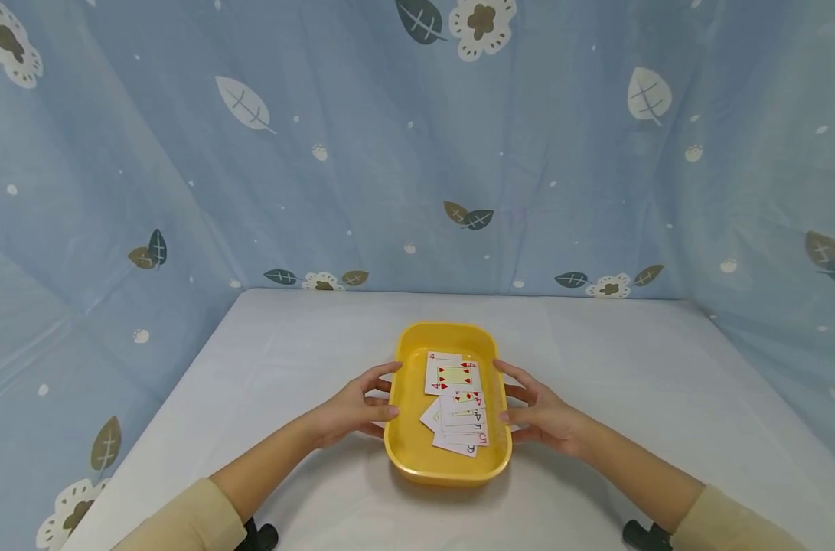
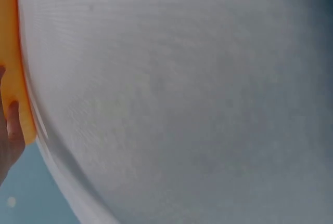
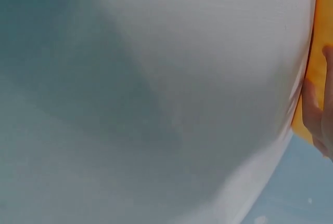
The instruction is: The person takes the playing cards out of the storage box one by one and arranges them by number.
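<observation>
The left hand (image 1: 353, 405) and right hand (image 1: 549, 415) are grasping opposite long sides of the yellow tray (image 1: 410, 440), which is carrying overlapping playing cards (image 1: 455, 376) and sitting on or just above the white counter (image 1: 596, 337), I cannot tell which.

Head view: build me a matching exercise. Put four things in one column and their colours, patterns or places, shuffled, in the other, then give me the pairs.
Things
1. Tray
2. Playing cards
3. Backdrop
4. Sleeves

Descriptions
A. Blue, printed with leaves and flowers
B. Beige
C. Lying inside the tray
D. Yellow all over

Right pairs: 1-D, 2-C, 3-A, 4-B
</observation>
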Demonstrator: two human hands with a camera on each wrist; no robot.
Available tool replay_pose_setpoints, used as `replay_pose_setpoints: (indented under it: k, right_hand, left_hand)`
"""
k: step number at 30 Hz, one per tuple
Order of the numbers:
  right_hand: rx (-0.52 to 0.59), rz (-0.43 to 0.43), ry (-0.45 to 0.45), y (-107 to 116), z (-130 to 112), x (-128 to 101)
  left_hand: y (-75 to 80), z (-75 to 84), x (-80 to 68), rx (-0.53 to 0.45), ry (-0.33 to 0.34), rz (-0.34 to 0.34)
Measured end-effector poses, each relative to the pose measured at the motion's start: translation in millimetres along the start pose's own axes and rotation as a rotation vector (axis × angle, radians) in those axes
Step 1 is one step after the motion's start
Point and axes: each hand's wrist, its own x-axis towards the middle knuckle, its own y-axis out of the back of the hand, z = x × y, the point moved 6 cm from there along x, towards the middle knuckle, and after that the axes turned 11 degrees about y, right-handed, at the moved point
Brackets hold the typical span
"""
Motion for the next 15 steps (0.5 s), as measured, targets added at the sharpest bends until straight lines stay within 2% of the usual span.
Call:
replay_pose_setpoints:
  k: [15]
  right_hand:
    - [-0.022, -0.001, -0.008, 16, -2, -7]
  left_hand:
    - [-13.3, 0.2, 10.9, -0.048, 0.003, -0.010]
